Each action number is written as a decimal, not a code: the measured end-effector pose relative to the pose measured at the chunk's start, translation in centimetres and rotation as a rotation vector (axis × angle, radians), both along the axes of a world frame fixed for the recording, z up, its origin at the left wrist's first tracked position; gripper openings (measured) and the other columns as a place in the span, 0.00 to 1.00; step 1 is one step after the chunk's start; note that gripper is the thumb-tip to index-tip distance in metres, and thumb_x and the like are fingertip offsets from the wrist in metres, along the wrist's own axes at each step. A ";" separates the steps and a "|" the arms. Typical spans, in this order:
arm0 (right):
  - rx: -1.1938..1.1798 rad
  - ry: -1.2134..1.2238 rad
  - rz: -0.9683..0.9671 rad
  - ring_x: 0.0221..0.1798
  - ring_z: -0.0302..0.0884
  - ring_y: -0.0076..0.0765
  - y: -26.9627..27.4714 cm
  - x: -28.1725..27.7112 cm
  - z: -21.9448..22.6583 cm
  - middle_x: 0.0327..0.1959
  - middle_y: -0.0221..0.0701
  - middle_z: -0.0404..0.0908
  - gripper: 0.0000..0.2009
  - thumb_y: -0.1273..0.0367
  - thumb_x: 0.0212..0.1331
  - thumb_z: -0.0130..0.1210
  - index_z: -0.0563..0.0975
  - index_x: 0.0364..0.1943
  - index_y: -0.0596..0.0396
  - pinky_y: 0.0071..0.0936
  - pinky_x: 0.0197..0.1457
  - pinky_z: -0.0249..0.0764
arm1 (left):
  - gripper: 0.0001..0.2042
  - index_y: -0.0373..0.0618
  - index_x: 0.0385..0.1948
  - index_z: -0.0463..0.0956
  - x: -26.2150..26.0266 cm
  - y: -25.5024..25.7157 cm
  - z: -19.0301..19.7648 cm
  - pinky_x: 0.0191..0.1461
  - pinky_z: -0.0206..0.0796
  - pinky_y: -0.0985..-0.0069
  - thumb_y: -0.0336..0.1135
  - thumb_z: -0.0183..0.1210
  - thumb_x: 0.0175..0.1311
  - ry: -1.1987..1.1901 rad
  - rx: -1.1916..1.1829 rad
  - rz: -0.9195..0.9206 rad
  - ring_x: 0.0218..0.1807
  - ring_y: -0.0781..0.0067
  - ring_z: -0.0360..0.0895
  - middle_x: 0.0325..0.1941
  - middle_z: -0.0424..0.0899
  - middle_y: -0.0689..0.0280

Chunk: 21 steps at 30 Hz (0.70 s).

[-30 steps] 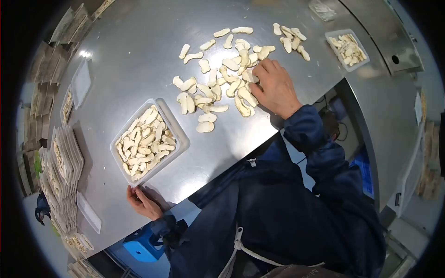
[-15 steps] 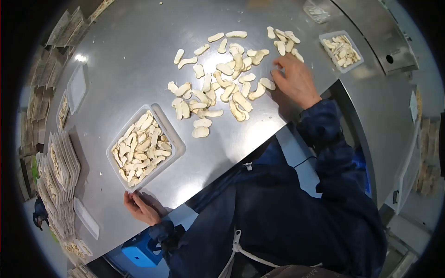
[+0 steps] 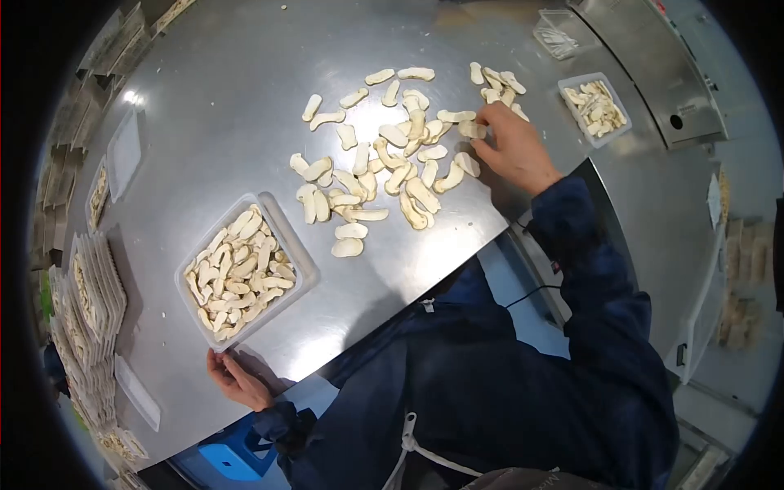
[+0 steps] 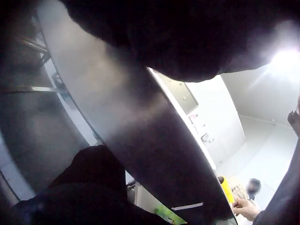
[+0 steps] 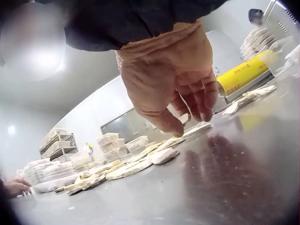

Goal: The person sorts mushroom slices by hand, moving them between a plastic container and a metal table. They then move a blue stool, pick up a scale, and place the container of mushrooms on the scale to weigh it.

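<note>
Pale mushroom slices lie scattered over the steel table. My right hand is at the right side of this spread, thumb and fingertips pinching a mushroom slice. In the right wrist view the hand reaches down with that slice between thumb and fingers, close over the table. A clear plastic tray filled with sliced mushrooms stands at left. My left hand rests at the tray's near corner, fingers loosely bent. The left wrist view does not show its fingers.
A smaller filled tray stands at right, beyond a small group of slices. Stacked filled trays and lids line the left edge. A yellow roll lies past my right hand. A blue stool is below the table.
My right hand has moved right from the middle of the slices, leaving a few spread apart at the right side, and now pinches one. My left hand has stayed at the tray corner.
</note>
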State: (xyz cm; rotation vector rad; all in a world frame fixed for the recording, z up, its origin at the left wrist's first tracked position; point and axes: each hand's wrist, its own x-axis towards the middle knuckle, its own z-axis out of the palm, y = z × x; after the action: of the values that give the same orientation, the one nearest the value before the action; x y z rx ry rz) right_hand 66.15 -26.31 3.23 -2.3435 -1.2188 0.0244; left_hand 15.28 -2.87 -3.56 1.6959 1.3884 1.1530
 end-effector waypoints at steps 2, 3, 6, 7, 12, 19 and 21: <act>0.034 0.110 -0.044 0.35 0.79 0.41 -1.0 -0.3 0.1 0.39 0.36 0.80 0.13 0.67 0.54 0.62 0.78 0.42 0.57 0.37 0.39 0.74 | 0.18 0.36 0.61 0.68 -0.1 0.0 0.2 0.53 0.67 0.79 0.35 0.53 0.75 0.025 0.011 0.002 0.48 0.77 0.73 0.47 0.77 0.64; -0.023 0.133 -0.092 0.37 0.79 0.44 -1.0 -0.3 0.4 0.38 0.38 0.80 0.13 0.65 0.54 0.62 0.78 0.41 0.58 0.38 0.41 0.74 | 0.18 0.36 0.61 0.69 -0.1 0.0 0.1 0.53 0.67 0.79 0.35 0.53 0.75 0.026 0.013 -0.003 0.48 0.77 0.73 0.47 0.76 0.64; -0.073 0.128 -0.162 0.41 0.80 0.50 -0.8 -0.5 1.1 0.36 0.40 0.80 0.14 0.62 0.55 0.61 0.79 0.39 0.59 0.40 0.44 0.74 | 0.18 0.36 0.61 0.69 -0.3 0.1 -0.1 0.53 0.67 0.80 0.34 0.53 0.75 0.003 0.014 -0.015 0.47 0.78 0.73 0.46 0.76 0.65; -0.011 0.082 -0.131 0.41 0.80 0.49 -0.6 -0.6 0.7 0.36 0.40 0.80 0.13 0.63 0.55 0.60 0.80 0.39 0.58 0.40 0.44 0.74 | 0.18 0.36 0.61 0.69 -0.2 0.0 -0.1 0.53 0.67 0.80 0.34 0.54 0.75 -0.018 0.009 -0.014 0.48 0.78 0.73 0.46 0.76 0.65; 0.069 -0.024 0.074 0.41 0.79 0.47 0.8 -2.5 0.6 0.38 0.37 0.78 0.09 0.70 0.58 0.56 0.81 0.42 0.53 0.40 0.44 0.75 | 0.18 0.37 0.62 0.69 -0.4 0.1 -0.3 0.52 0.67 0.82 0.33 0.55 0.74 -0.054 0.000 -0.024 0.47 0.79 0.72 0.47 0.76 0.66; 0.046 -0.125 0.309 0.45 0.76 0.46 2.9 -5.4 -1.4 0.42 0.35 0.75 0.11 0.79 0.53 0.55 0.79 0.41 0.53 0.38 0.45 0.74 | 0.18 0.35 0.61 0.69 -0.8 0.3 -0.7 0.55 0.66 0.81 0.33 0.54 0.75 -0.033 0.028 -0.034 0.49 0.79 0.72 0.48 0.76 0.65; 0.070 -0.086 0.283 0.45 0.75 0.46 3.0 -5.1 -1.4 0.41 0.36 0.75 0.10 0.78 0.52 0.55 0.80 0.39 0.55 0.40 0.47 0.73 | 0.18 0.35 0.62 0.69 -0.8 0.2 -0.7 0.55 0.65 0.82 0.33 0.53 0.75 -0.044 0.020 -0.034 0.50 0.79 0.72 0.49 0.76 0.65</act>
State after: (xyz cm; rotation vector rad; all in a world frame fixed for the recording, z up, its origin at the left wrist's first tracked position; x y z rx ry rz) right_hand 61.00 -23.27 1.83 -2.1141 -1.5596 -0.0232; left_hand 14.50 -2.68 -4.26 1.6910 1.3209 1.1823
